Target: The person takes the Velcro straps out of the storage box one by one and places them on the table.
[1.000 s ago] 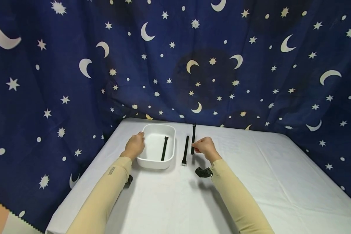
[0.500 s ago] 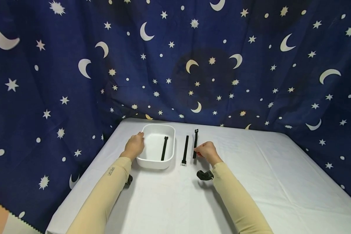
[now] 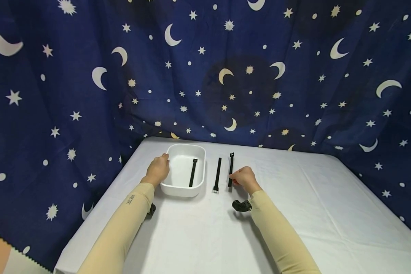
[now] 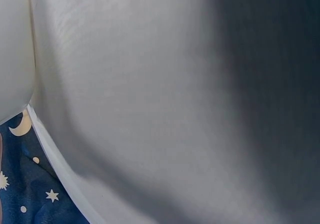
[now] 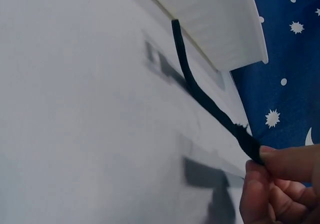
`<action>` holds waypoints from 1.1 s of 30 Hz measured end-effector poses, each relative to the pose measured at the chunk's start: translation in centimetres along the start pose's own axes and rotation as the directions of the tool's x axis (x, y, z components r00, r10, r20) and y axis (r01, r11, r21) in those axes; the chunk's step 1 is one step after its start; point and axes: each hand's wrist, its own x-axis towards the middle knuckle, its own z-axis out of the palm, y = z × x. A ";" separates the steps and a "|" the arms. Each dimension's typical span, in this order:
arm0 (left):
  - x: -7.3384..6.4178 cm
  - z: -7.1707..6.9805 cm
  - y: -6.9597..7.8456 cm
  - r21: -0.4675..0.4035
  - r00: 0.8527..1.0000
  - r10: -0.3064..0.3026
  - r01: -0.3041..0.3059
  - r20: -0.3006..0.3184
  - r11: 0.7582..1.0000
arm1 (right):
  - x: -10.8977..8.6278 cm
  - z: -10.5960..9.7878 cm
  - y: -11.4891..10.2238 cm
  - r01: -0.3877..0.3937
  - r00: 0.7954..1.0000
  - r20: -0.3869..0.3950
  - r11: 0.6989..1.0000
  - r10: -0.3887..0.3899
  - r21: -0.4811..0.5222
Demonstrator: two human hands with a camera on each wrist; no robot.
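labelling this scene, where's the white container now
In the head view, the white container stands just left of centre, between the left hand and the nearest black strap outside it.

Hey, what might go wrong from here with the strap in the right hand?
The held strap is bent and pinched at one spot by the right hand, so its free length might swing or twist. The loose strap lies beside it on the table and could get nudged. The left hand is at the rim of the white box; a tug there might shift it.
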 end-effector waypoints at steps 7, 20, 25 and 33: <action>-0.3 -0.2 0.1 -0.005 1.000 -0.008 0.008 0.000 1.000 | 0.1 -0.1 0.9 -0.011 1.000 0.007 0.999 0.011 -0.041; -0.3 -0.2 0.2 -0.003 1.000 -0.004 0.004 0.004 1.000 | 0.7 0.1 1.3 -0.019 1.000 -0.011 0.993 0.018 -0.117; -0.3 -0.3 0.3 0.001 1.000 -0.003 0.003 0.009 1.000 | 0.8 0.3 1.2 -0.023 0.999 -0.028 0.986 0.019 -0.164; -0.4 -0.3 0.4 -0.004 1.000 -0.001 0.001 -0.010 1.000 | 0.3 0.7 0.8 -0.022 0.998 -0.055 0.954 0.006 -0.298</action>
